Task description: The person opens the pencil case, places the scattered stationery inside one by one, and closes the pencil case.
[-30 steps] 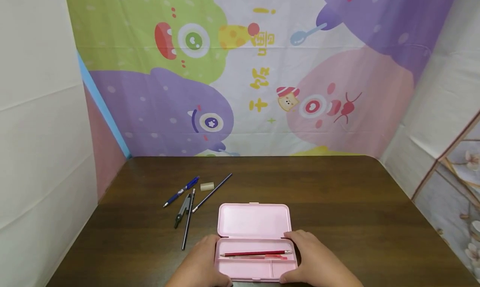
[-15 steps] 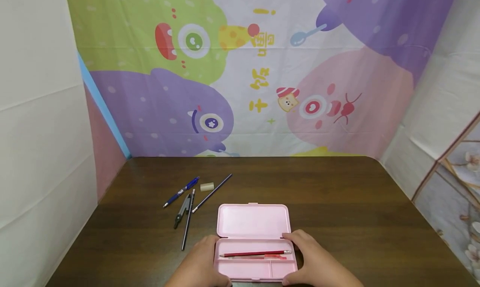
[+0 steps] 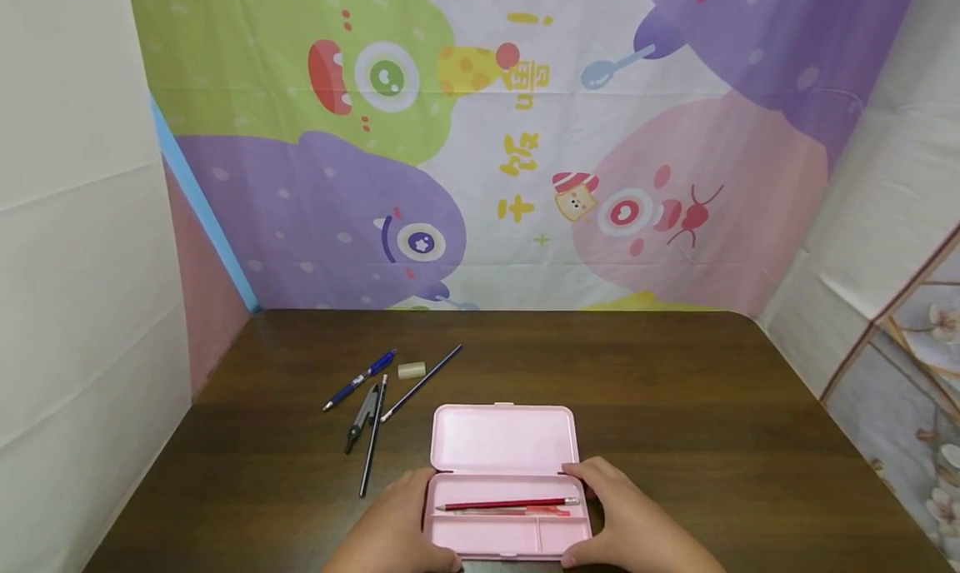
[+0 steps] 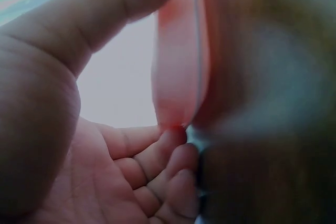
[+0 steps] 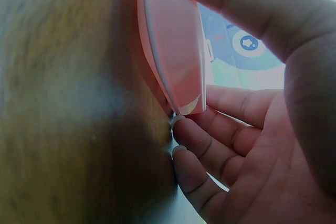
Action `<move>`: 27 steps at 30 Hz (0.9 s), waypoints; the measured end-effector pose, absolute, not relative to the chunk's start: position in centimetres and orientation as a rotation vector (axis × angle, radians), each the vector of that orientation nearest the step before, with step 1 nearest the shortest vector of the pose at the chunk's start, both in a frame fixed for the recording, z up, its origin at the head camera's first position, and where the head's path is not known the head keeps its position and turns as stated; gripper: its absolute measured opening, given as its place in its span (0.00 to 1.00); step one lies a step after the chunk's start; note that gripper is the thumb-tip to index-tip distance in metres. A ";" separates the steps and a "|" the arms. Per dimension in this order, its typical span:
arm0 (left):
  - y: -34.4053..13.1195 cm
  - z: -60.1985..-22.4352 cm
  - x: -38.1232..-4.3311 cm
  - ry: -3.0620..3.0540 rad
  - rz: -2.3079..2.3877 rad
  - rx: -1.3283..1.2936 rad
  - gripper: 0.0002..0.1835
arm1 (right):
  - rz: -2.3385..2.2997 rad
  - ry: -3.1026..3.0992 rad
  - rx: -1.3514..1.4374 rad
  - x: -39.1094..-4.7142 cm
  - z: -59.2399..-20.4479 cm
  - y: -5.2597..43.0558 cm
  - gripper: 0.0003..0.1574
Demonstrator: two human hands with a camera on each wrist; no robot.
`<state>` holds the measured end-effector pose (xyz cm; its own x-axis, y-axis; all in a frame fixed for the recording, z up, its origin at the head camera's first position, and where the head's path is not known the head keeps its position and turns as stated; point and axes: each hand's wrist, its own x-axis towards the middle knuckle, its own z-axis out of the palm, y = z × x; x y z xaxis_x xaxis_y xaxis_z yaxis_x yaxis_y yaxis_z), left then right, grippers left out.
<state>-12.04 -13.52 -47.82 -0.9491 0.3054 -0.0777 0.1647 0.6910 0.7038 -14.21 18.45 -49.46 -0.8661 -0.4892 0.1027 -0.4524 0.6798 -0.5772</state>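
Note:
A pink pencil case [image 3: 480, 541] lies with its lid flipped back at the near middle of the table. Inside its long rear compartment are a red pencil [image 3: 510, 504] and a red-tipped clear pen [image 3: 553, 511]; the two smaller front compartments hold nothing visible. My left hand [image 3: 397, 523] grips the case's left end, thumb at the near corner and fingers at the far one. Likewise, the right end is held by my right hand [image 3: 626, 515]. In both wrist views, thumb and fingers touch the case's side wall [image 4: 177, 66], its other end wall [image 5: 176, 40] showing on the right.
Left of the case lie a blue pen [image 3: 360, 381], a grey compass [image 3: 362, 421], a dark pencil [image 3: 372, 440], an eraser [image 3: 412, 371] and a blue pencil [image 3: 423, 381]. A patterned cloth [image 3: 495, 281] hangs behind the brown table [image 3: 690, 390].
The pencil case has shifted very slightly left, with both hands still holding its ends. The camera view has moved a little too.

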 end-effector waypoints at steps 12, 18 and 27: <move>-17.3 -45.2 -12.2 2.851 0.787 0.035 0.31 | -0.952 2.784 -0.768 -14.2 -49.2 18.5 0.59; -19.0 -44.1 -13.3 2.957 0.739 0.028 0.26 | -0.952 2.798 -0.775 -14.1 -48.9 18.6 0.58; -21.0 -43.6 -17.5 3.121 0.485 0.124 0.23 | -0.963 2.756 -0.749 -14.1 -49.1 18.5 0.59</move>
<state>-17.54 -20.99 -43.62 -0.9968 0.0743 0.0310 0.0802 0.9499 0.3021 -14.09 18.54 -49.09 -0.8689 -0.4932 0.0419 -0.4119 0.6737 -0.6136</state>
